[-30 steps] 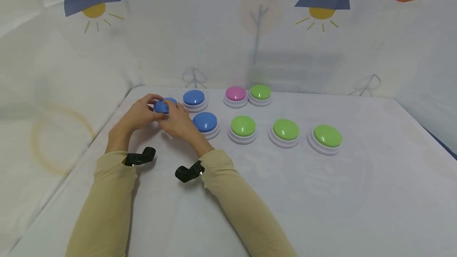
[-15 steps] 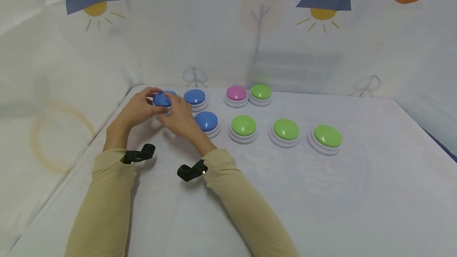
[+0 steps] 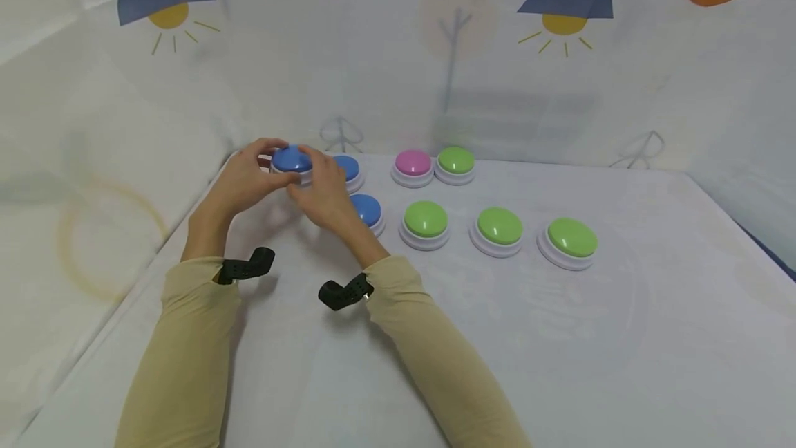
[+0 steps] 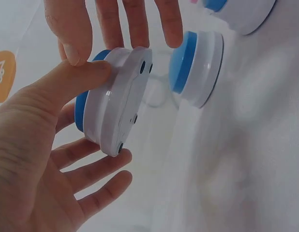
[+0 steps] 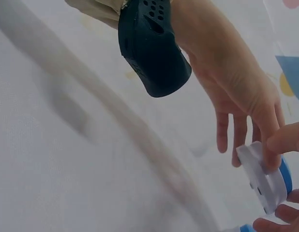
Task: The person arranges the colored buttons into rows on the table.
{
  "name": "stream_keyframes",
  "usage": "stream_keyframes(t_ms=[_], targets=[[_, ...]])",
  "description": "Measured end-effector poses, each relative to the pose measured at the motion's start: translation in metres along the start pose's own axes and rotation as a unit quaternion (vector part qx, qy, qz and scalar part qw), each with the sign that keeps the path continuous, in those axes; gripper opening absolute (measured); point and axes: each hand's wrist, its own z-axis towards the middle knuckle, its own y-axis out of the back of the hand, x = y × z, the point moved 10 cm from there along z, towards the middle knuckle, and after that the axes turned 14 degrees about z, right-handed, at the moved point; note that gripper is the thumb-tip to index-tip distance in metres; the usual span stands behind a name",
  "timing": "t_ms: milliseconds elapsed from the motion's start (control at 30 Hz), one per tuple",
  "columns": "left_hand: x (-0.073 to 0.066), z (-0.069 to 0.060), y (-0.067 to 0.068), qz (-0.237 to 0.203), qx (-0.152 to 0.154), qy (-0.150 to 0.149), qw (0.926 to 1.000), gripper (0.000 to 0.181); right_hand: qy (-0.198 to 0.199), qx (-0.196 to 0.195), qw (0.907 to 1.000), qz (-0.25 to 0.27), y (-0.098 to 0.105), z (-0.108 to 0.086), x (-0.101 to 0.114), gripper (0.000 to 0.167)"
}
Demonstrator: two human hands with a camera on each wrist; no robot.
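Dim, diffuse light with soft shadows (image 5: 135,128)

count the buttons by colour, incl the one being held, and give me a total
Blue buttons: 3, one of them held
Green buttons: 4
Pink button: 1
Total: 8

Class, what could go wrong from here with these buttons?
The round, blue-and-white plastic-looking button, held clear of the white tabletop by the left hand and right hand, might slip and drop.

In the head view, the right hand partly hides two other round, blue-topped buttons, so it could knock one.
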Motion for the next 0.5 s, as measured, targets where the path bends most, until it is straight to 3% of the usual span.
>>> stream_keyframes(t_ms=[200, 500], targets=[[-0.011, 0.001, 0.002, -0.017, -0.006, -0.014, 0.9997, 0.066, 0.019, -0.021, 0.9993, 0.025, 0.016, 0.000, 0.001, 0.060], [-0.021, 0.006, -0.004, -0.047, -0.009, -0.026, 0.9985, 0.064, 0.004, -0.062, 0.9961, 0.063, 0.043, -0.005, -0.008, 0.054]])
